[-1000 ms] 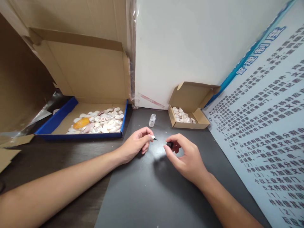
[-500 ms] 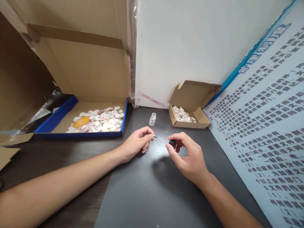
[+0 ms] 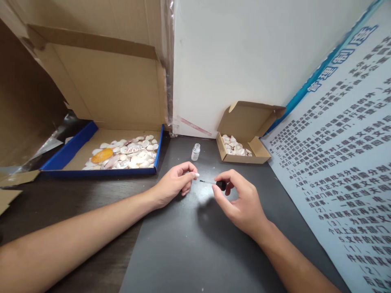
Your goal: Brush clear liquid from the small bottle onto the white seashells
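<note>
Pinched in the fingertips of my left hand (image 3: 176,180) is a small white shell (image 3: 197,175), mostly covered by the thumb and fingers. My right hand (image 3: 240,200) is closed on the black cap of a small brush (image 3: 207,182). The thin brush stem points left, and its dark tip sits just right of and below the shell, apart from it. Behind the hands a small clear glass bottle (image 3: 195,153) with a label stands upright and uncapped on the dark grey table mat (image 3: 171,252).
At the left, an open blue-edged cardboard box (image 3: 100,173) holds many white shells (image 3: 137,156) and one orange shell (image 3: 102,155). A smaller open cardboard box (image 3: 244,159) at the back right holds more shells. A white panel (image 3: 232,61) and a printed board (image 3: 342,134) border the table.
The brush tip has drawn away from the shell, down and to the right, leaving a gap. My left hand keeps its pinch. The view has shifted slightly.
</note>
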`<state>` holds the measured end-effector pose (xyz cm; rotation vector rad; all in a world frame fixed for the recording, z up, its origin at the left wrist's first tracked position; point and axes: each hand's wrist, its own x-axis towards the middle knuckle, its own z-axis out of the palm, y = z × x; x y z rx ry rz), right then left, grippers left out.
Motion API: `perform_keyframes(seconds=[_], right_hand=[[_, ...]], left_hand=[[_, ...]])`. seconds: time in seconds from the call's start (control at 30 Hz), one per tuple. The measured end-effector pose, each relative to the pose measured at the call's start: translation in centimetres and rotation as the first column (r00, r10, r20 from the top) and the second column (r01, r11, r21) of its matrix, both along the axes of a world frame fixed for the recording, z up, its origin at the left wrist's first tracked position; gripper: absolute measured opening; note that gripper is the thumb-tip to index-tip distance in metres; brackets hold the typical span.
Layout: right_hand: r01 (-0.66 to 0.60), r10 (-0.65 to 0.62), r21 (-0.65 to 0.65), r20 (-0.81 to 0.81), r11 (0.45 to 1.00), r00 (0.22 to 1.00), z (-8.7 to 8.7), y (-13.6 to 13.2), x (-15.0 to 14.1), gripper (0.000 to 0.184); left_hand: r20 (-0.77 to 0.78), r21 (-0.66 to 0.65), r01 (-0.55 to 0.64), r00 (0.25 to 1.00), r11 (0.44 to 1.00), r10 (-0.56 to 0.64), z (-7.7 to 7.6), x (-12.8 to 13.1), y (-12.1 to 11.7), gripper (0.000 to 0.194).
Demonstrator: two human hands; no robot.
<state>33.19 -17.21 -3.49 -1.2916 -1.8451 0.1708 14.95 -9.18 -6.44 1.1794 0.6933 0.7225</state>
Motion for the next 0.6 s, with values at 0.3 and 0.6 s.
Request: perform_keyframes(seconds=[0.3, 0.6], right_hand=[[-0.035, 0.036, -0.045, 0.015, 0.998, 0.999, -0.13, 0.05, -0.01, 0.009], [0.022, -0.019, -0.077, 0.035, 0.997, 0.999, -0.33, 0.08, 0.11, 0.006]], left_hand=[[-0.006, -0.01, 0.006, 1.0, 1.0, -0.006, 0.1, -0.02, -0.01, 0.017], [-0.003, -0.002, 0.001, 1.0, 1.0, -0.001, -0.12, -0.18, 0.02, 0.016]])
